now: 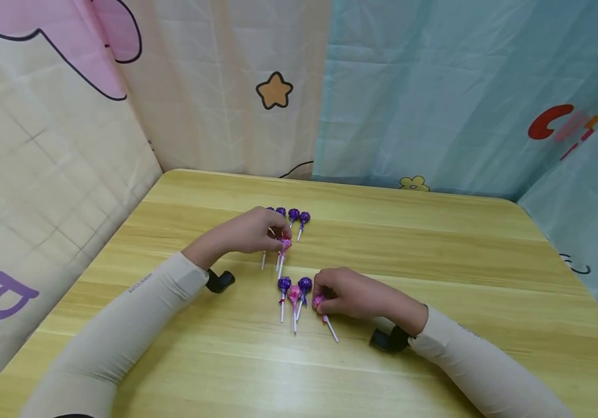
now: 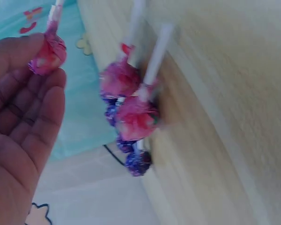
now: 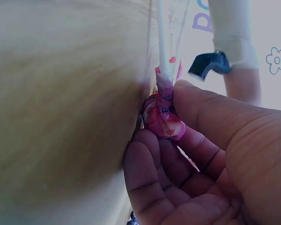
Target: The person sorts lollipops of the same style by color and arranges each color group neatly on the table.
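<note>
My left hand [image 1: 249, 232] pinches a round pink-wrapped, white-stick lollipop [image 2: 50, 56] near far purple-wrapped round lollipops [image 1: 305, 216]; my right hand [image 1: 353, 293] pinches matching pink lollipop [image 3: 165, 119] beside nearer mixed cluster [image 1: 294, 292], yellow wood-grain table [image 1: 435, 249].

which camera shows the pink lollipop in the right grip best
The right wrist view: the pink lollipop appears large and close, pinched by the right grip. The head view shows it small and partly covered, though its stick's far end is visible; the left wrist view doesn't show it.
</note>
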Tool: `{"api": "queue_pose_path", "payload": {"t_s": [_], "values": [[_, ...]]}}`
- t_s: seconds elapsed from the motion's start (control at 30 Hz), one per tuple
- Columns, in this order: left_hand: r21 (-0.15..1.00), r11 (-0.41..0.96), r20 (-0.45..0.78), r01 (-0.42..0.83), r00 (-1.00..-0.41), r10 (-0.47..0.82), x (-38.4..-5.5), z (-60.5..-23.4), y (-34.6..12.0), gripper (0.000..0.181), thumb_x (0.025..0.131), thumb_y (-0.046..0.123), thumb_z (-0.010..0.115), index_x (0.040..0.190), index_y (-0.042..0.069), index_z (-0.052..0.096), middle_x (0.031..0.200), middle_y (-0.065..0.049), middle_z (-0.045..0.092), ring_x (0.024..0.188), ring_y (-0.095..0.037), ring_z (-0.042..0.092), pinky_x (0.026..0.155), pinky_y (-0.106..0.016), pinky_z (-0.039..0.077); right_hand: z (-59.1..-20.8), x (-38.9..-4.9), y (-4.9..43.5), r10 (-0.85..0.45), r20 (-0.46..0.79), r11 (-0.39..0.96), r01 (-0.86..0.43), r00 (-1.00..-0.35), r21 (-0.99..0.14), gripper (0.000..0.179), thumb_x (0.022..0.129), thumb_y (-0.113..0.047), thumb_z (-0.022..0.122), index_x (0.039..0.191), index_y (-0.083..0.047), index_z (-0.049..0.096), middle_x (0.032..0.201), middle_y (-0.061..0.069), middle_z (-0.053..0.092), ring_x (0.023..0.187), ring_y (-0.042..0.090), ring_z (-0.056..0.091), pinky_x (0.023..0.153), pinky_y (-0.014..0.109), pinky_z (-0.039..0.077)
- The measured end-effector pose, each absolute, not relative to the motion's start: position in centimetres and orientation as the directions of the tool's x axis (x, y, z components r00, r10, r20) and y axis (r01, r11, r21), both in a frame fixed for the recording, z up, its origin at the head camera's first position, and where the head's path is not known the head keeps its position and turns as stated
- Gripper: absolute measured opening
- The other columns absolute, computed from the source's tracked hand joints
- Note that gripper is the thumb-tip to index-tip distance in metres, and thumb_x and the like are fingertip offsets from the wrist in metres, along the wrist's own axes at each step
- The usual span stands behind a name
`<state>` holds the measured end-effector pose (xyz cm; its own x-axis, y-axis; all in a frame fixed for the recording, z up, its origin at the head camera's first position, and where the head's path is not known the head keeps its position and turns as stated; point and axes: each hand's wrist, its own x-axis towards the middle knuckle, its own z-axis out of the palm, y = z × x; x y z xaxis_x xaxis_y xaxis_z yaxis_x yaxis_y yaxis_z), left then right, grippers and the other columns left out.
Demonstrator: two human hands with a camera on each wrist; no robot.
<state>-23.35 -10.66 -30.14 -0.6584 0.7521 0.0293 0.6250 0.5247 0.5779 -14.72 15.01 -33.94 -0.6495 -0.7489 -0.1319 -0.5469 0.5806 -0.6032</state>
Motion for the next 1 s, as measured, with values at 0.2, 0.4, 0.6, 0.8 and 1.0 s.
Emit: {"api": "queue_pose_path", "payload": {"t_s": [0.2, 0.4, 0.6, 0.8, 1.0], "values": [[0.604, 0.516, 0.028, 0.608, -0.663, 0.749, -25.3, -31.3, -9.6, 0.015, 0.094, 0.014, 0.069, 0.107, 0.006, 0.073, 0.099, 0.0, 0.065, 0.09, -0.014, 0.063, 0.079, -0.029, 0.053, -33.9, -14.8, 14.9, -0.753, -0.119, 0.579, -0.565, -0.648, -0.588, 0.012, 0.094, -0.018, 0.07, 0.087, -0.021, 0.061, 0.081, -0.008, 0.053, 0.074, 0.009, 0.049, 0.065, 0.027, 0.042], [0.572, 0.544, -0.011, 0.614, -0.658, 0.753, -26.1, -31.8, -9.1, 0.016, 0.095, 0.015, 0.068, 0.107, 0.007, 0.073, 0.1, 0.0, 0.065, 0.089, -0.014, 0.061, 0.077, -0.029, 0.052, -33.7, -14.6, 14.7, -0.746, -0.133, 0.595, -0.563, -0.653, -0.574, 0.013, 0.093, -0.017, 0.071, 0.087, -0.021, 0.06, 0.081, -0.007, 0.053, 0.075, 0.01, 0.049, 0.064, 0.027, 0.042], [0.505, 0.573, -0.033, 0.645, -0.649, 0.76, -26.4, -32.0, -8.5, 0.02, 0.096, 0.016, 0.067, 0.111, 0.005, 0.073, 0.103, -0.001, 0.067, 0.096, -0.015, 0.062, 0.087, -0.032, 0.05, -33.7, -14.6, 14.7, -0.74, -0.139, 0.601, -0.554, -0.658, -0.576, 0.012, 0.094, -0.017, 0.07, 0.089, -0.02, 0.06, 0.081, -0.006, 0.053, 0.076, 0.01, 0.05, 0.065, 0.027, 0.042], [0.47, 0.603, -0.079, 0.644, -0.65, 0.756, -26.3, -32.0, -8.1, 0.02, 0.096, 0.014, 0.066, 0.114, 0.005, 0.072, 0.107, -0.003, 0.067, 0.102, -0.018, 0.062, 0.093, -0.035, 0.049, -33.8, -14.6, 14.8, -0.744, -0.131, 0.595, -0.56, -0.656, -0.576, 0.012, 0.094, -0.018, 0.07, 0.088, -0.021, 0.06, 0.082, -0.007, 0.053, 0.075, 0.01, 0.049, 0.065, 0.027, 0.042], [0.439, 0.602, -0.096, 0.667, -0.632, 0.769, -26.3, -32.3, -7.9, 0.016, 0.096, 0.012, 0.066, 0.11, 0.005, 0.072, 0.104, -0.004, 0.067, 0.099, -0.018, 0.062, 0.09, -0.034, 0.05, -33.8, -14.5, 14.8, -0.744, -0.128, 0.594, -0.561, -0.656, -0.576, 0.013, 0.094, -0.017, 0.07, 0.088, -0.02, 0.059, 0.081, -0.006, 0.052, 0.075, 0.01, 0.049, 0.065, 0.027, 0.042]]}}
